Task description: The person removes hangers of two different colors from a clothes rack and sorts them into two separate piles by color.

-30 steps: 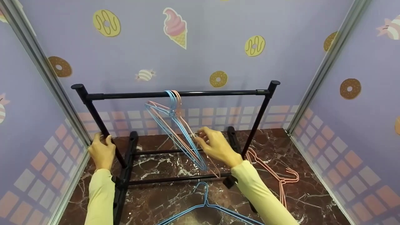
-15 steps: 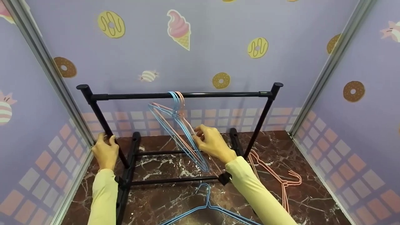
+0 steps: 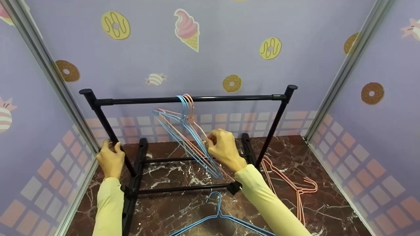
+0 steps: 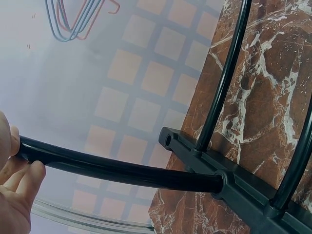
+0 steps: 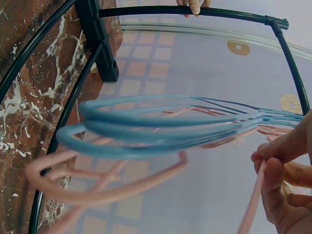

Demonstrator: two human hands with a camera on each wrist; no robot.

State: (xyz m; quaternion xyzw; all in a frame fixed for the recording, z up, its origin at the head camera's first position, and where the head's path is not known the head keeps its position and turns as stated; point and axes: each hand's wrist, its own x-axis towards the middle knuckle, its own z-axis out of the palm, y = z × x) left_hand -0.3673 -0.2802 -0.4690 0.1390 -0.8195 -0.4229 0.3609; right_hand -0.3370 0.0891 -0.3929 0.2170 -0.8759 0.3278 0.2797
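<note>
My left hand (image 3: 111, 160) grips the left upright of a black clothes rack (image 3: 236, 98), and in the left wrist view its fingers (image 4: 32, 181) wrap that post. Several blue hangers (image 3: 196, 139) and pink ones hang bunched near the middle of the top bar, turned edge-on to me. With thumb and forefinger, my right hand (image 3: 224, 147) pinches the sloping arm of the rightmost pink hanger (image 3: 199, 128). The right wrist view shows the pinched pink wire (image 5: 253, 197) running down from the fingertips, beside the blue hangers (image 5: 165, 127).
Blue hangers (image 3: 219, 215) lie on the marbled floor in front of the rack. More pink hangers (image 3: 298, 190) lie at the right, partly behind my right sleeve. Patterned walls (image 3: 210, 59) enclose the rack at the back and both sides.
My right hand has closed in on the pink hanger's arm and now pinches it. The left hand keeps its hold on the upright. The head view has shifted slightly.
</note>
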